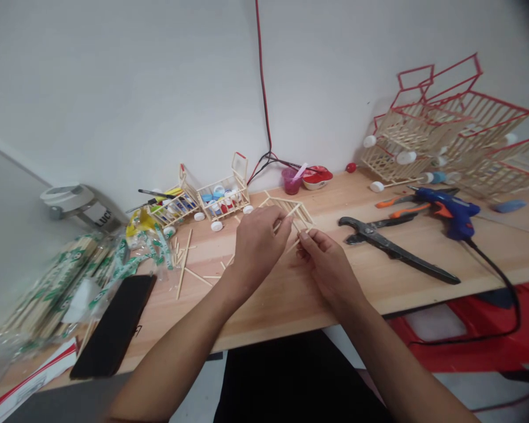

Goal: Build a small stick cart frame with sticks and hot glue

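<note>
My left hand (pixel 262 241) is closed, thumb and fingers pinched at the near side of a small frame of thin wooden sticks (pixel 307 212). My right hand (pixel 328 258) also pinches at this frame's near corner, close to my left fingertips. My fingers partly hide the frame, which is open with slatted sides. Loose cut sticks (pixel 184 264) lie on the table to the left of my left hand. To the right of my right hand rest black-handled cutters (pixel 397 249).
A blue glue gun (pixel 456 211) and orange-handled pliers (pixel 403 208) lie at right. Red-trimmed stick carts (pixel 458 123) are stacked behind them. Two small carts (pixel 223 202) hold bottle caps and pens. A phone (pixel 114 326), bagged sticks (pixel 53 282) and a jar (pixel 81 205) occupy the left.
</note>
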`<state>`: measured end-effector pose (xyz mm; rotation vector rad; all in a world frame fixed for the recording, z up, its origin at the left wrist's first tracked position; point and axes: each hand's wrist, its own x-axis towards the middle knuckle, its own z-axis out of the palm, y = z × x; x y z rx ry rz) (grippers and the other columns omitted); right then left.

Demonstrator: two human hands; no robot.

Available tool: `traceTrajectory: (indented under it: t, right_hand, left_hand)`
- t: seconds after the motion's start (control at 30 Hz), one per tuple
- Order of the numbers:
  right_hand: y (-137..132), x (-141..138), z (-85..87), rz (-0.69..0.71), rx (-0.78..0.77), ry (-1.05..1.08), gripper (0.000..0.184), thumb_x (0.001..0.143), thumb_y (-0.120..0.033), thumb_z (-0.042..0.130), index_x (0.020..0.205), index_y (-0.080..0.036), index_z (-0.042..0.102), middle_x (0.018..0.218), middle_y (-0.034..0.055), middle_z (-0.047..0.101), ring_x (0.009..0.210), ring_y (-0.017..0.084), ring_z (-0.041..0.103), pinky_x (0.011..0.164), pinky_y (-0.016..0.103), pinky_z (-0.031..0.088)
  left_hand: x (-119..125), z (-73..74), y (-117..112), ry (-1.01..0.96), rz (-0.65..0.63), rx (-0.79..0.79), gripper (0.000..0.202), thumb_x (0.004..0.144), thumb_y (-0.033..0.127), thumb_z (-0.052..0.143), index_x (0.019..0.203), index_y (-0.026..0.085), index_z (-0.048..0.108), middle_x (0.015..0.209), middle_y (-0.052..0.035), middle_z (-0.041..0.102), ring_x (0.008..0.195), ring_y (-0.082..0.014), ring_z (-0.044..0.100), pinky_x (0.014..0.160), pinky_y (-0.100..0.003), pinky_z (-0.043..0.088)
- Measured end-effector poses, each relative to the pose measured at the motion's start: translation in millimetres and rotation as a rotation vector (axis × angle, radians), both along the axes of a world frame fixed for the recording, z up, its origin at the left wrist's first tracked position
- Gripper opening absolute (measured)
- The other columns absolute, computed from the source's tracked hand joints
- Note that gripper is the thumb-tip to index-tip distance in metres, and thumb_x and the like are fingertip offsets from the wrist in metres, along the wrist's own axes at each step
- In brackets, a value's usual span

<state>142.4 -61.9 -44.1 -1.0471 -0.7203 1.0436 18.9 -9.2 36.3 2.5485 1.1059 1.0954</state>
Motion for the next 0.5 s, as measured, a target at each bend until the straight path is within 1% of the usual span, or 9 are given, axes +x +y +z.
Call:
traceTrajectory:
  t: [0.07, 0.2, 0.4, 0.5]
  right_hand:
    - [-1.4, -0.6, 2.2, -0.005, -0.001, -0.014, 0.035, 0.078, -0.050, 0.074, 0.070, -0.021, 0.058, 0.068, -0.0027, 0.052, 0.066, 0.012, 0.046, 0.062, 0.027, 0.039]
    - [-3.8, -1.2, 5.0, -0.010, -0.004, -0.053, 0.034, 0.081, -0.050, 0.072, 0.069, -0.022, 0.056, 0.067, -0.0027, 0.052, 0.066, 0.013, 0.046, 0.062, 0.027, 0.038]
    - [-2.5, 0.1, 2.1, -0.011, -0.005, -0.064, 0.036, 0.080, -0.051, 0.071, 0.068, -0.023, 0.055, 0.065, -0.0020, 0.050, 0.065, 0.014, 0.045, 0.063, 0.028, 0.038]
    - [-1.8, 0.8, 0.4, -0.008, -0.001, -0.060, 0.035, 0.081, -0.051, 0.071, 0.067, -0.022, 0.055, 0.066, -0.0022, 0.051, 0.066, 0.014, 0.045, 0.065, 0.028, 0.037]
  left_hand:
    - [0.2, -0.5, 0.2, -0.011, 0.007, -0.018, 0.022, 0.090, 0.023, 0.059, 0.070, 0.016, 0.063, 0.064, 0.0003, 0.060, 0.061, -0.0131, 0.050, 0.062, -0.028, 0.033]
    - [1.0, -0.3, 1.1, -0.072, 0.015, -0.127, 0.019, 0.088, 0.024, 0.060, 0.072, 0.017, 0.067, 0.059, 0.0023, 0.058, 0.057, -0.0116, 0.048, 0.060, -0.027, 0.032]
    - [1.4, 1.2, 4.6, -0.185, -0.015, -0.296, 0.019, 0.083, 0.022, 0.061, 0.065, 0.016, 0.067, 0.052, 0.0044, 0.051, 0.052, -0.0104, 0.043, 0.054, -0.025, 0.031]
    - [1.3, 1.4, 6.3, -0.228, -0.037, -0.347, 0.020, 0.083, 0.023, 0.061, 0.065, 0.015, 0.067, 0.052, 0.0042, 0.052, 0.052, -0.0101, 0.043, 0.054, -0.025, 0.031]
